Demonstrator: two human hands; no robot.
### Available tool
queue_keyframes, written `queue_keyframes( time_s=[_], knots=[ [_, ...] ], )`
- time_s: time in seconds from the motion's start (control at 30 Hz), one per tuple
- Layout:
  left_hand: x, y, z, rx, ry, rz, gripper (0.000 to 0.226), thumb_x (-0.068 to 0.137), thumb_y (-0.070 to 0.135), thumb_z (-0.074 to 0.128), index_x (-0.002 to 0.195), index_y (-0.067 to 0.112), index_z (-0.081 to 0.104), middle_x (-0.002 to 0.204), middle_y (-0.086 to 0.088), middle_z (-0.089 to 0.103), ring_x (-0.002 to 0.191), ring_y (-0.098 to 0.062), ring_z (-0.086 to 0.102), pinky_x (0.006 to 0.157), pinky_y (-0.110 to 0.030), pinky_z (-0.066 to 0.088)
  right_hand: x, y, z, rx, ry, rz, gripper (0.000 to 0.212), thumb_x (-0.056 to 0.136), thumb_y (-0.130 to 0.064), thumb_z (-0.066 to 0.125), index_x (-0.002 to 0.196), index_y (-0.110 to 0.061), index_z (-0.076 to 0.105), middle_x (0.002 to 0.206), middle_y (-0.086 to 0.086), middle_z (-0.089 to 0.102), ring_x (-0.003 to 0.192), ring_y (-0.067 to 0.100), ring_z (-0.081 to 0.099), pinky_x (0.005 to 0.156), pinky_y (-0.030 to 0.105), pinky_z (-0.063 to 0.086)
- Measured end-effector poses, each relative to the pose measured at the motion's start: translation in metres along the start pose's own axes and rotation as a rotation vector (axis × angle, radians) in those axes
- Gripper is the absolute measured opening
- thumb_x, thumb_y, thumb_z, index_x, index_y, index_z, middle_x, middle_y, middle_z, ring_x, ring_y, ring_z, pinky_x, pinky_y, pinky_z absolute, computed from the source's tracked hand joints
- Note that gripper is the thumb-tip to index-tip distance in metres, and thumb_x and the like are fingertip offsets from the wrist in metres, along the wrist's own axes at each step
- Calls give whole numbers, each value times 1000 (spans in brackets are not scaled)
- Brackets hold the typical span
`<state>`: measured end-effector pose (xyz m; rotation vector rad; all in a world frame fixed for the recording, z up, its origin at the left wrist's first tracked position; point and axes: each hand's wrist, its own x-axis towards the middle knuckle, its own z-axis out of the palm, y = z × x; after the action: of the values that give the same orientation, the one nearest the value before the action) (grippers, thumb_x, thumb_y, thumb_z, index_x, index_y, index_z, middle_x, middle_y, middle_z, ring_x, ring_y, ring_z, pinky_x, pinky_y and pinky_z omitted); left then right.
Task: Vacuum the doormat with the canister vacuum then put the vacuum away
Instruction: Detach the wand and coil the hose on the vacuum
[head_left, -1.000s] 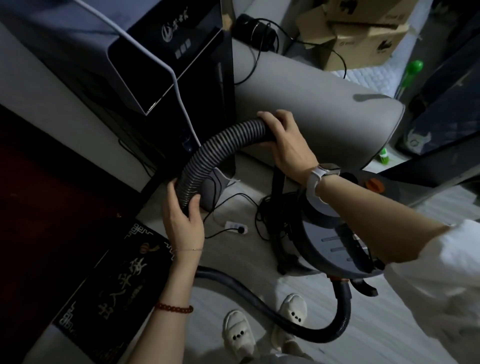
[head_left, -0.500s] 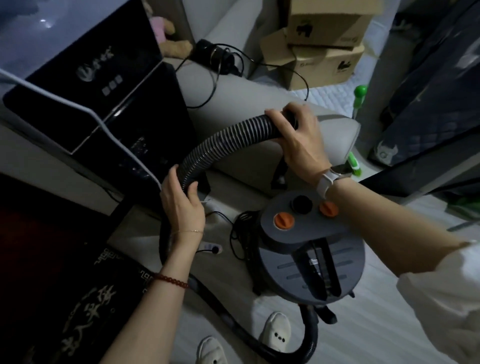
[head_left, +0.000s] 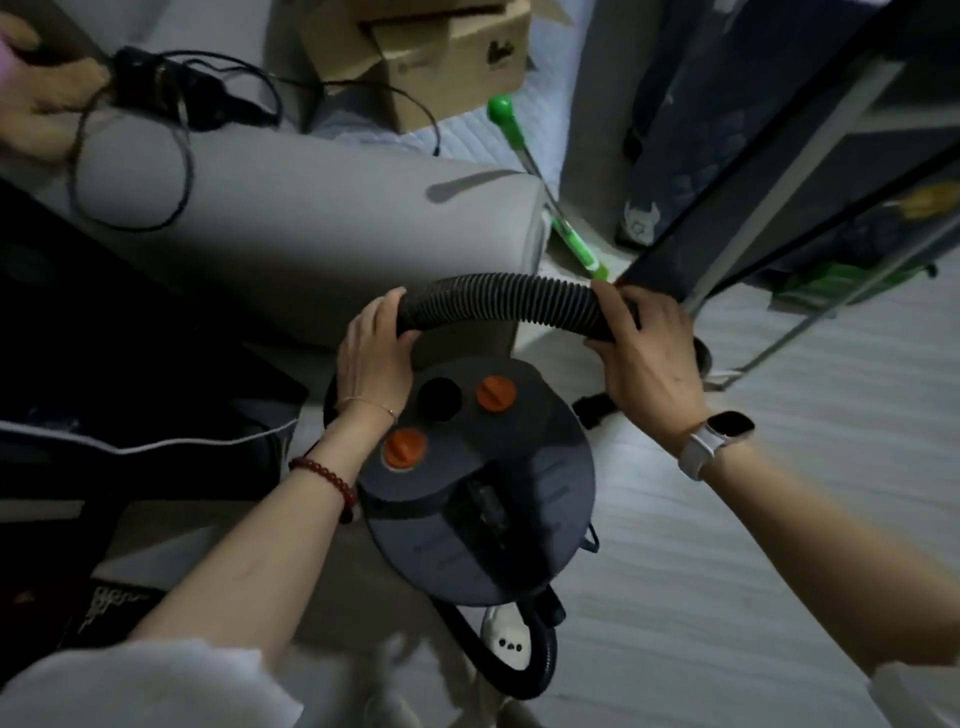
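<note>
The canister vacuum (head_left: 475, 483) stands on the pale floor (head_left: 753, 519), its round grey lid facing up with two orange knobs (head_left: 496, 393) and a dark round port (head_left: 440, 398) beside them. Just beyond the canister, the ribbed hose (head_left: 501, 301) arches between both hands. The left hand (head_left: 375, 358) has its fingers curled round the hose's near end, directly above the canister's far-left edge; the right hand (head_left: 649, 353) wraps its fingers and thumb round the hose further along, off the canister's far-right side. A second run of hose (head_left: 540, 660) loops out from the canister's near side, next to a white slipper (head_left: 506, 642).

This looks like the putting-away stage: the hose is being gathered over the canister. To do it well, I judge the hands should keep the arch wide so the ribs do not kink, and lay the coil on or round the lid without snagging the knobs.

Behind the canister lies a grey padded sofa arm (head_left: 311, 208) with a black cable (head_left: 176, 104) draped on it. Further back sit cardboard boxes (head_left: 447, 57); a green-handled stick (head_left: 540, 176) leans to the canister's far right. The doormat (head_left: 111, 605) shows only as a dark patterned corner at the canister's near left.
</note>
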<state>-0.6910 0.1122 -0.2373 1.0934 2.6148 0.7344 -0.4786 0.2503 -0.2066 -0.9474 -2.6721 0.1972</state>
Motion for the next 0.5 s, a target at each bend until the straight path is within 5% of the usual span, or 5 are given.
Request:
queue_keyframes(
  time_s=[0.3,0.5],
  knots=[
    [-15,64,88,-11,-280,145,49,94,25,47,141,19,34,141,-13,38,127,-29,39,106,-40,34,-94,72,11,-10,-213,420,52,91,-37,49,137,-18,33,91,20,53,65,36,53,50,33,34],
    [-113,68,95,-185,-288,94,68,81,48,32,135,10,42,134,-16,43,126,-30,39,105,-34,29,-150,79,14,43,-298,661,52,93,-39,41,139,-16,29,97,22,63,79,42,61,60,37,36]
  ],
)
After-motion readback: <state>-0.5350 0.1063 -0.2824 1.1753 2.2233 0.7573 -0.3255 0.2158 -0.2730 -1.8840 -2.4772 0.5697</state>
